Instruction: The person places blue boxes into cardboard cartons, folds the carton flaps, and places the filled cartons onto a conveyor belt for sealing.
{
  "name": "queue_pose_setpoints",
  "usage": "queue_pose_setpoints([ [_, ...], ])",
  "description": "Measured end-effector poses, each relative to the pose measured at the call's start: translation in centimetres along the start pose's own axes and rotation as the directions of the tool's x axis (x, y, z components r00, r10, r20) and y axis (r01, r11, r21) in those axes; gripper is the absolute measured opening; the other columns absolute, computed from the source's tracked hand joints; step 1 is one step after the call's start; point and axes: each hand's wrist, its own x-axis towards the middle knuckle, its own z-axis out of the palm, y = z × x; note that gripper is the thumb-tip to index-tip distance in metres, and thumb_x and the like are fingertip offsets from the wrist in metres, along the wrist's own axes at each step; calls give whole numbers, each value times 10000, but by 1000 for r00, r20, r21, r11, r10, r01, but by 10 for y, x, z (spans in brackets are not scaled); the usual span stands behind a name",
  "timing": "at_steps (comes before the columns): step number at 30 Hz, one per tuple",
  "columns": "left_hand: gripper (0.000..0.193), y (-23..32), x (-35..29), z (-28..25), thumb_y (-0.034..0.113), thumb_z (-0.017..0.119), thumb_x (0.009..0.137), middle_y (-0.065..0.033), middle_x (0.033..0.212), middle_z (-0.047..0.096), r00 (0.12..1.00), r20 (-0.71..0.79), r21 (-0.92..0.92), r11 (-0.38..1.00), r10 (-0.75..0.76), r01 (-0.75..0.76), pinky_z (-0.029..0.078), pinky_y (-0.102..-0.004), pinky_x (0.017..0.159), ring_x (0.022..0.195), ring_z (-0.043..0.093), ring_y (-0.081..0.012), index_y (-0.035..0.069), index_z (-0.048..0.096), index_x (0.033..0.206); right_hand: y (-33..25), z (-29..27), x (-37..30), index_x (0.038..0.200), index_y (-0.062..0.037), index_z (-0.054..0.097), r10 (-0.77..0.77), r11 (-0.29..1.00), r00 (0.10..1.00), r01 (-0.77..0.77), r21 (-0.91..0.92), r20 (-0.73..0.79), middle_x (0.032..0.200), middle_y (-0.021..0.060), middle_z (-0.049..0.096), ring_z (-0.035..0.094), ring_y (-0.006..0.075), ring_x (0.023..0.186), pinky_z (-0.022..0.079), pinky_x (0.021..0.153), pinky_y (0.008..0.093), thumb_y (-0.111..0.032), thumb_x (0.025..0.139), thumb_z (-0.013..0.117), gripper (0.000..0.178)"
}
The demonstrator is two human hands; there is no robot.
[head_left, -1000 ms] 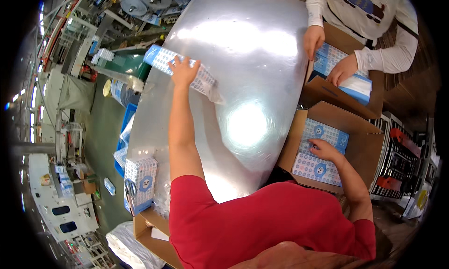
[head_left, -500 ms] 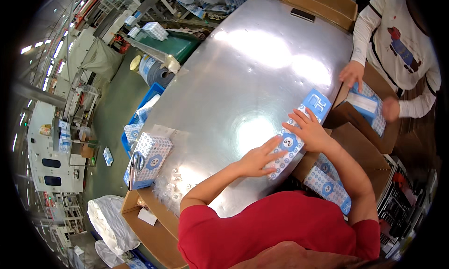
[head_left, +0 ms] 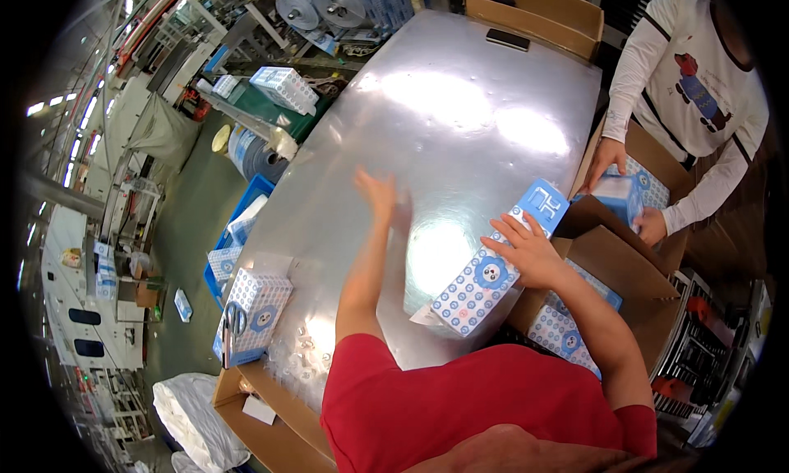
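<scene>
A long blue-and-white wrapped pack with a cartoon animal face lies slantwise at the table's near right edge. My right hand rests on top of it, fingers spread flat. Away from the pack, over the middle of the metal table, my left hand is raised and blurred by motion. Its fingers look stretched out, with nothing visible in them. Beside my right forearm, an open cardboard box holds similar packs.
Across the right side, a co-worker's hands handle a pack in another carton. At left stand more packs with scissors against them, near small clear plastic pieces. A phone and a shallow carton sit at the far end.
My left hand has lifted off the pack and swung left and away over the table. My right hand stays on the pack, which now lies slightly nearer and further left.
</scene>
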Motion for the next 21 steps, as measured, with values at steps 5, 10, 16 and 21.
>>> queue_pose_setpoints([
  [5,937,19,95,7,375,785,638,-237,1276,363,904,-387,13,979,-183,204,352,-455,967,1200,359,-391,-39,276,1307,2,3,0,1350,-242,382,43,999,999,-43,-25,27,1416,111,326,224,270,1354,97,1107,496,-149,607,765,841],
  [10,528,57,95,40,397,651,763,-195,1043,554,953,-213,117,963,-216,244,448,-453,786,991,527,-357,-9,500,1065,2,4,-3,1338,-238,400,80,997,997,-80,-18,-21,1392,101,353,240,277,1343,107,1107,495,-145,577,783,856],
  [16,309,23,-10,39,227,467,888,-204,700,580,839,254,-183,876,480,-446,423,-465,587,655,561,-384,-4,570,712,4,5,-4,1323,-200,410,15,1000,995,-17,-18,-97,1271,131,436,346,301,1252,167,1085,480,-125,564,754,837],
  [21,177,-22,-184,-115,168,504,827,-170,705,507,717,426,-406,825,552,-394,374,-436,588,683,482,-363,42,596,744,20,0,5,1259,-147,461,-186,976,980,193,-101,72,1140,122,499,460,275,1100,297,980,404,-197,540,765,782],
])
